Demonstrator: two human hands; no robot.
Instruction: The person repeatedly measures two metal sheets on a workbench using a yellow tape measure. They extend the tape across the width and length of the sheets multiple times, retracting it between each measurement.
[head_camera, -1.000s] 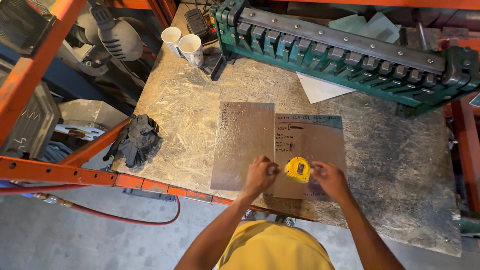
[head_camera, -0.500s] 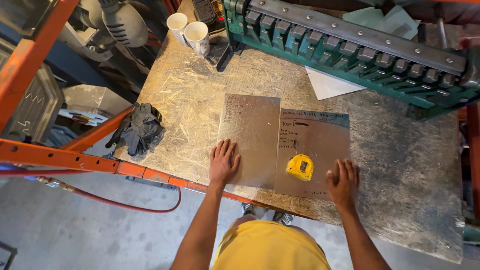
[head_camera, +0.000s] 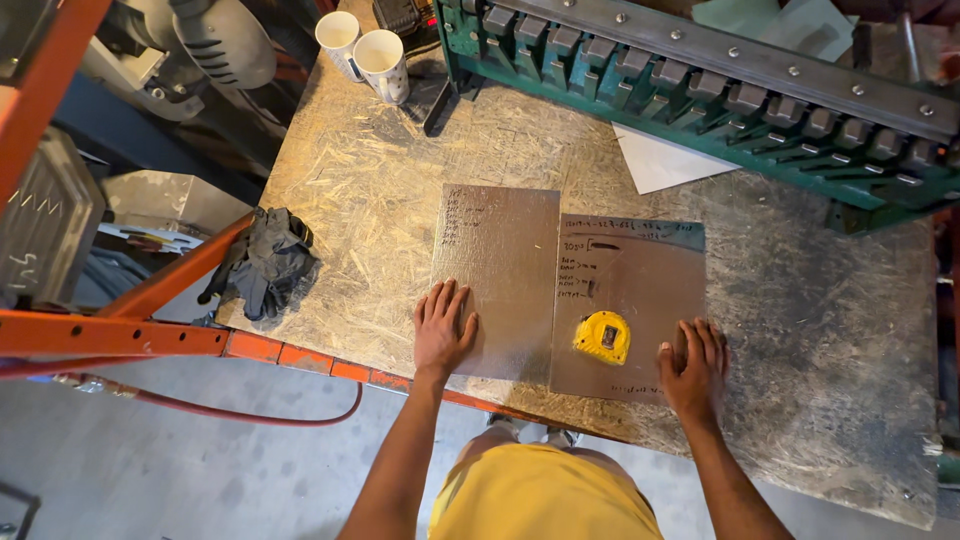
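Two thin metal sheets lie side by side on a chipboard bench (head_camera: 380, 200). My left hand (head_camera: 443, 327) rests flat, fingers spread, on the near left corner of the left sheet (head_camera: 500, 260). My right hand (head_camera: 693, 364) lies flat on the near right corner of the right sheet (head_camera: 630, 300), which has handwritten marks on it. A yellow tape measure (head_camera: 602, 337) sits on the right sheet between my hands, untouched. Neither hand holds anything.
A green metal bending machine (head_camera: 700, 80) spans the back of the bench. Two paper cups (head_camera: 365, 45) stand at the back left. Dark gloves (head_camera: 265, 262) lie at the left edge by an orange frame (head_camera: 120, 335). A pale triangular offcut (head_camera: 660, 160) lies near the machine.
My hands let go of the yellow tape measure, which now lies on the right sheet. Both hands moved apart and pressed flat on the sheets' near corners.
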